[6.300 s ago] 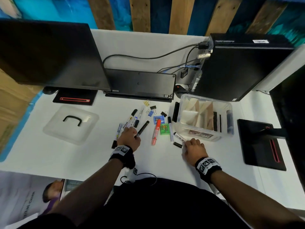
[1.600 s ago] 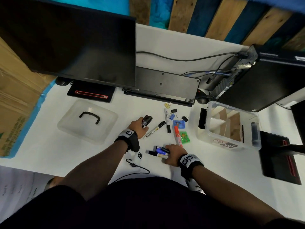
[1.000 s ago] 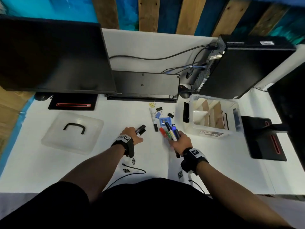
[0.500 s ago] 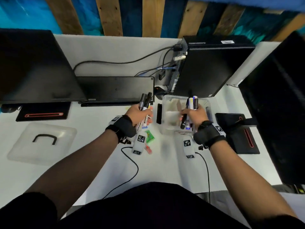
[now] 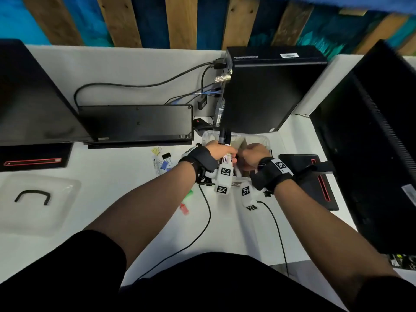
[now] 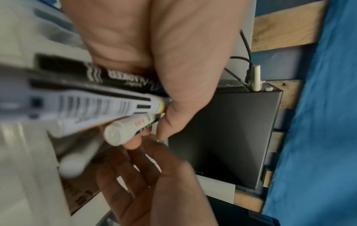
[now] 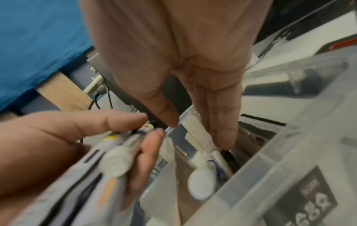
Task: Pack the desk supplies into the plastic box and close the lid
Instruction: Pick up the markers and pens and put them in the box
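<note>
right wrist view: the left hand [image 7: 63, 146] grips a bunch of markers [image 7: 108, 172] pointing up, just beside the plastic box [image 7: 289, 160]; the right hand [image 7: 193, 68] reaches flat-fingered into it.

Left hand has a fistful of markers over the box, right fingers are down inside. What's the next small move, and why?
Probably lower the markers gripped by the left hand into the box compartment beside the right hand. Its straight fingers rest on markers already dropped there, and the slot looks to have room left.
</note>
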{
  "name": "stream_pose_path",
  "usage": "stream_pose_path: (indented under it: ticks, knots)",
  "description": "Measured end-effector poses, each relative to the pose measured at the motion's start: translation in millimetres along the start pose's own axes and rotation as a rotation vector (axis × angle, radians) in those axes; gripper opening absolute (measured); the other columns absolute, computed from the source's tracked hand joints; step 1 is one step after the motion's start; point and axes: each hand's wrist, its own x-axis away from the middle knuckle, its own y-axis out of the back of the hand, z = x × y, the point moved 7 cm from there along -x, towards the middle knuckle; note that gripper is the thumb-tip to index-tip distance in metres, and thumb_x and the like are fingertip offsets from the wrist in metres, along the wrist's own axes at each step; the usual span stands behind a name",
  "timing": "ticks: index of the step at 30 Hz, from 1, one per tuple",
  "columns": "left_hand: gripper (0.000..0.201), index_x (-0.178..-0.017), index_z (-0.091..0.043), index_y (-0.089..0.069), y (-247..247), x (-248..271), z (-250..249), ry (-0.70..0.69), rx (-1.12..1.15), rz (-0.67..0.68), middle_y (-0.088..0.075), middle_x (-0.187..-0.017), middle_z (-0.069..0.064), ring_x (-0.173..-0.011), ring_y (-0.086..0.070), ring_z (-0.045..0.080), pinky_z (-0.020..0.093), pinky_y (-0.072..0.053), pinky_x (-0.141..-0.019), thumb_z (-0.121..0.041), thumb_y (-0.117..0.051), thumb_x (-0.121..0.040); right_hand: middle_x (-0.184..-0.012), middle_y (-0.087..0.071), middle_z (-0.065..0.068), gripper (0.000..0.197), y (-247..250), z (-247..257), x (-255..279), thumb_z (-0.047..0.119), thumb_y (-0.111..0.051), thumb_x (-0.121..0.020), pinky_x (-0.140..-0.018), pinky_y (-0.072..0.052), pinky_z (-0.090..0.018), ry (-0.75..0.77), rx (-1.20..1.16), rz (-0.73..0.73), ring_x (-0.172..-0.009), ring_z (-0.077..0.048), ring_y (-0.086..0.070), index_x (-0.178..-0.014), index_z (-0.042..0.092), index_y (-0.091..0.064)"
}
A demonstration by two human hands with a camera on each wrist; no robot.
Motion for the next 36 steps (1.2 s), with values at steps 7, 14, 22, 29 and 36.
stream_pose_path:
  ticks: [7,14,22,29,36]
  knots:
    - [0.051,-0.122,-0.003,-0.056,-24,0,-3,0.063,0.011,0.019,-0.061,-0.120,0.014,-0.110,-0.059,0.030,0.035,-0.051,-0.090,-0.034,-0.068,-0.083,-0.113,-0.069,-0.012,0.045,14,-47,-39,0.020,-0.045,-0.068,-0.081,-0.059,-0.047,-0.046,-0.276,-0.225,-0.096,-0.035,-0.068,-0.109,0.027,-0.062]
    - [0.017,-0.100,-0.018,-0.056,-16,16,-5,-0.061,-0.037,0.018,-0.051,-0.093,0.004,-0.079,-0.051,0.013,0.021,-0.043,-0.065,-0.034,-0.054,-0.095,-0.111,-0.069,-0.010,0.032,17,-20,16,0.025,-0.059,-0.084,-0.081,-0.050,-0.028,0.063,-0.139,-0.316,-0.096,-0.027,-0.066,-0.114,0.019,-0.066]
    - [0.021,-0.105,-0.008,-0.067,79,36,18,-0.284,-0.117,-0.249,-0.069,-0.086,0.008,-0.070,-0.062,0.018,0.019,-0.053,-0.068,-0.011,-0.052,-0.092,-0.088,-0.070,-0.001,0.026,7,0,17,0.035,-0.061,-0.087,-0.077,-0.050,-0.026,0.149,0.069,-0.299,-0.081,-0.020,-0.062,-0.103,0.017,-0.070]
    - [0.012,-0.093,-0.021,-0.069,128,54,40,-0.241,-0.364,-0.356,-0.072,-0.091,0.005,-0.082,-0.067,0.022,0.028,-0.053,-0.082,-0.021,-0.059,-0.087,-0.077,-0.071,-0.011,0.042,17,29,-10,0.048,-0.071,-0.068,-0.069,-0.056,-0.035,0.075,0.155,-0.353,-0.070,-0.031,-0.066,-0.072,0.006,-0.067]
    - [0.037,-0.106,-0.003,-0.061,137,56,84,-0.072,-0.912,-0.365,-0.063,-0.119,0.020,-0.101,-0.061,0.035,0.036,-0.049,-0.087,-0.026,-0.032,-0.099,-0.102,-0.070,-0.012,0.032,15,44,-26,0.036,-0.070,-0.080,-0.073,-0.052,-0.032,0.098,0.163,-0.285,-0.084,-0.030,-0.065,-0.100,0.011,-0.068]
